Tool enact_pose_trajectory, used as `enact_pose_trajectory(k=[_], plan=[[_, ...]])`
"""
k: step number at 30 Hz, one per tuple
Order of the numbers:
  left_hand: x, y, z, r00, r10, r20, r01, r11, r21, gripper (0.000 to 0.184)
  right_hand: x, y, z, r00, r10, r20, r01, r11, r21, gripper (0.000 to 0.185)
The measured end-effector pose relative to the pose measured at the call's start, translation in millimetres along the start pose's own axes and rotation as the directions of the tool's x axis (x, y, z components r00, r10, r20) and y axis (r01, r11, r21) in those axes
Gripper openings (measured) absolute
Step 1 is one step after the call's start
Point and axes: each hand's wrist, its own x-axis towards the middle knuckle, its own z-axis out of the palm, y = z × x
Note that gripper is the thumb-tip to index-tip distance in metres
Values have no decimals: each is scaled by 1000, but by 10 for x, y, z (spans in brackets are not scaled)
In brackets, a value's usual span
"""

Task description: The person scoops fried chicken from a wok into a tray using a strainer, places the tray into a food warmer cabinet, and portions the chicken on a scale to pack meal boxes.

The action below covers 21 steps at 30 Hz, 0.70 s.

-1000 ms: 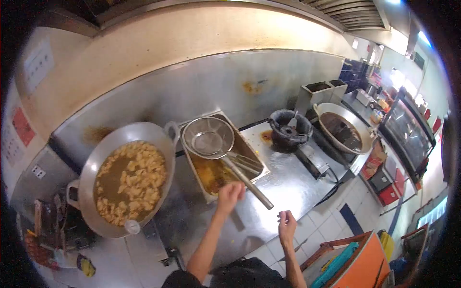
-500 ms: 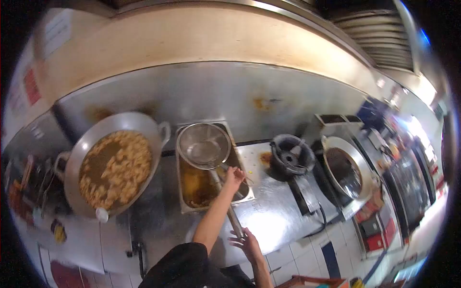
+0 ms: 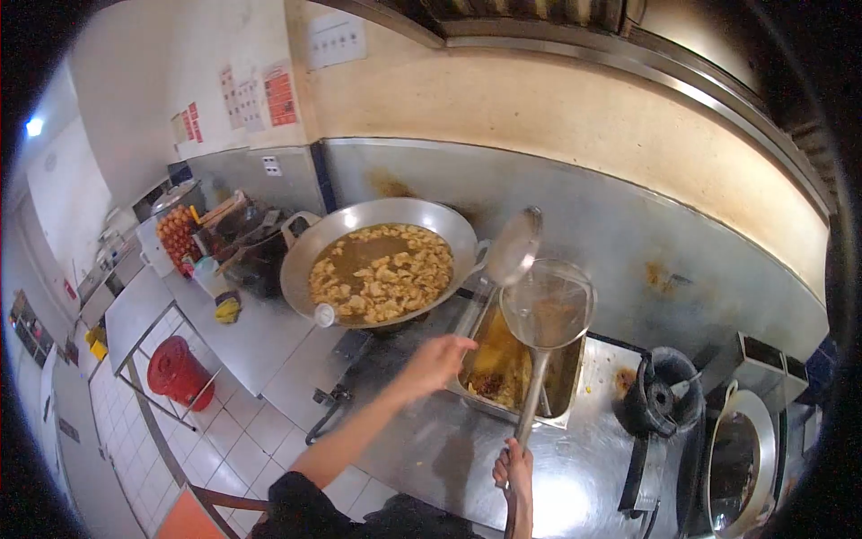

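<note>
My right hand point(image 3: 514, 463) is closed around the long handle of a round wire strainer point(image 3: 546, 305), which is over a rectangular metal tray point(image 3: 567, 415) holding yellowish oil and fried bits. My left hand point(image 3: 438, 359), smeared by motion, is at the tray's left edge with its fingers drawn together. Up and to the right of it, a round metal ladle point(image 3: 515, 248) is tilted beside the strainer. It appears to be in my left hand, though its handle is hard to make out. A large wok point(image 3: 310, 235) of frying pieces in oil stands to the left.
A black burner point(image 3: 666, 392) and a second wok point(image 3: 765, 449) are on the right. Left of the large wok are dark pots point(image 3: 256, 256), a jar of round brown items point(image 3: 178, 235) and a yellow cloth point(image 3: 227, 310). A red bucket point(image 3: 180, 370) stands on the tiled floor.
My view has turned left. My left hand has moved off the strainer, leftward. The ladle now shows tilted outside the strainer. My right hand, with fingers spread before, now grips the strainer handle.
</note>
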Motion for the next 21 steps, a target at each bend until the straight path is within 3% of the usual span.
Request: enact_pose_trajectory(k=[2,4,6,8,12,13,14,15,16,18,19,20,21], plan=[[-115,179,-569,983,-70,-169,93,987,134,30,-175,-125,9,998,-51,-27,48,995,-87,25],[-115,67,-1208,936,-7,-351,138,926,352,30,-358,-261,30,987,-135,-89,117,976,-186,27],[-223,229,-1748,883,-2,-470,240,861,447,27,-391,-419,-30,972,-226,-70,192,924,-330,28],[-167,-103,-2455,840,244,-484,241,630,738,22,-501,-624,70,943,-328,-52,281,871,-402,28],[-144,-283,-3394,877,218,-429,284,485,827,23,-702,-1148,604,942,-335,-16,284,824,-491,34],[-165,-209,-3495,885,41,-463,377,520,767,23,-647,-1238,750,939,-344,-25,288,822,-492,34],[-162,-194,-3606,868,-137,-476,470,536,702,23,-592,-1326,881,924,-380,33,320,725,-610,35],[-66,-430,-3839,911,-150,-385,410,447,795,20,-549,-1397,993,910,-404,94,344,609,-715,36],[-60,-412,-3851,916,-147,-374,398,458,795,20,-430,-1436,1079,907,-413,85,342,602,-721,36],[-52,-388,-3861,882,-345,-321,463,510,725,20,-104,-1464,1265,782,-559,276,406,122,-906,34],[-47,-509,-3903,890,-340,-303,454,619,640,20,-57,-1478,1428,779,-565,273,399,111,-910,34],[-4,-648,-3948,894,-335,-296,446,629,637,20,-19,-1479,1612,724,-597,345,394,-53,-918,34],[62,-786,-3989,900,-397,-183,428,717,550,19,22,-1464,1755,669,-614,420,373,-211,-903,34]])
